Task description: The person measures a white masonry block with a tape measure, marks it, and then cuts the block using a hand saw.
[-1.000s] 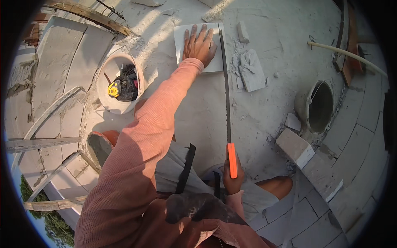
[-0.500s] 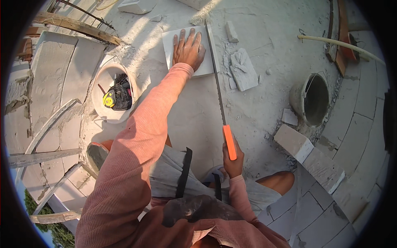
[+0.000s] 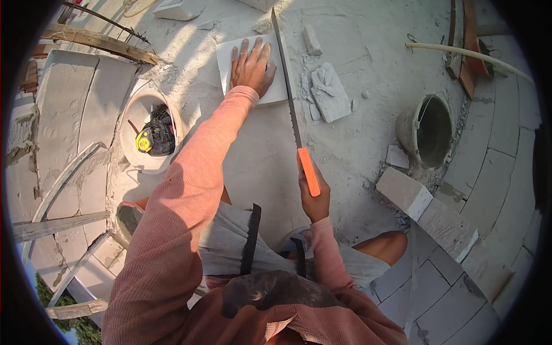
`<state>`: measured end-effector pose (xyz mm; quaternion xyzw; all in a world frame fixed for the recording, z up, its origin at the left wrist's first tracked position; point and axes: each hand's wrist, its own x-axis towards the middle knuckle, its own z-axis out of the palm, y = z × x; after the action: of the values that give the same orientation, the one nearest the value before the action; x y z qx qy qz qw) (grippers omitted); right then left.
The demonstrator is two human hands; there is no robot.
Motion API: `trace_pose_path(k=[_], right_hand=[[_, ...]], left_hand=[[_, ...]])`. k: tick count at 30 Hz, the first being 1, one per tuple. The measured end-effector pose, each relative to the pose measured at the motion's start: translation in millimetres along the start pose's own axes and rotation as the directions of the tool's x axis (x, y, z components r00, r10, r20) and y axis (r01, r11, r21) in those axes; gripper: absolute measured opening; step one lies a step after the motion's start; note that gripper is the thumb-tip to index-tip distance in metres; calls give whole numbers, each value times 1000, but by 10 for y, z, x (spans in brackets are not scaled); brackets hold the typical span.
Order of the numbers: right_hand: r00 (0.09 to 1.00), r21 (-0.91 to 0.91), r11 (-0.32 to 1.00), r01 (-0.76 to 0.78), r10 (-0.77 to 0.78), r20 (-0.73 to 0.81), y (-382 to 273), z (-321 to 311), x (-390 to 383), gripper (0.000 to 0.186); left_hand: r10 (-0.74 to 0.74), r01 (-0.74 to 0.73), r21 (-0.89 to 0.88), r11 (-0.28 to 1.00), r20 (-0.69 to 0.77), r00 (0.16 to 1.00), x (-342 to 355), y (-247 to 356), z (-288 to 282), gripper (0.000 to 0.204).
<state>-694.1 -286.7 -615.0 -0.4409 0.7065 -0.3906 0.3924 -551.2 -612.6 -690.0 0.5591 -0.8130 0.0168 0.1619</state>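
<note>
My left hand (image 3: 251,68) lies flat with fingers stretched on a white block (image 3: 226,60), pressing its top. In my right hand (image 3: 316,199) is the orange handle of a hand saw (image 3: 307,171), fingers wrapped round it. The long toothed blade (image 3: 289,95) runs away from me along the block's right edge, its tip past the block's far side. Whether the teeth sit in a cut cannot be told. Right of the blade lies a broken white slab (image 3: 332,95), with a small block offcut (image 3: 312,40) beyond it.
A bucket (image 3: 127,135) at left holds a yellow tape measure (image 3: 145,141) and a black bag. Another bucket (image 3: 406,129) stands at right, near stacked pale blocks (image 3: 409,192). Timber (image 3: 98,41) leans at far left. A pale hose (image 3: 460,56) crosses the far right.
My right hand has pushed the saw forward, away from me, so the blade reaches farther past the block. My left hand stays on the block. The whole view has shifted slightly.
</note>
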Motion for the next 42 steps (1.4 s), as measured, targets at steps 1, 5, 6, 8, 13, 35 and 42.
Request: trace_pose_path(k=[1,5,6,8,13,35,42], right_hand=[[1000,-21,1000,1,-2,-28,66,67,94,53],[993,-22,993,-113,114,33,148,100,-209,54],[994,-74,992,-107,104,-39,55,1,-523,51],[994,-92,991,-102,98,-49,-45,-158,-816,49],[994,-16,994,-108,108,-4,44,-74,-178,49],[956,-101,982,160,-180,-231,-300,-258,-159,42],[872,-97,989,113,-145,-467,-813,-1110,-1125,25]], left_hand=[[-20,20,2,1000,19,1000,-6,11,-1,51],[-17,18,-22,1000,8,1000,-18,30,3,51],[-1,0,-23,1000,-50,999,-14,25,4,51],[-6,6,-18,1000,-15,1000,-13,15,11,51],[9,-9,4,1000,-25,1000,-3,0,20,51],[-208,209,-54,976,31,978,133,23,1,66],[-288,296,119,948,717,635,969,-477,-519,82]])
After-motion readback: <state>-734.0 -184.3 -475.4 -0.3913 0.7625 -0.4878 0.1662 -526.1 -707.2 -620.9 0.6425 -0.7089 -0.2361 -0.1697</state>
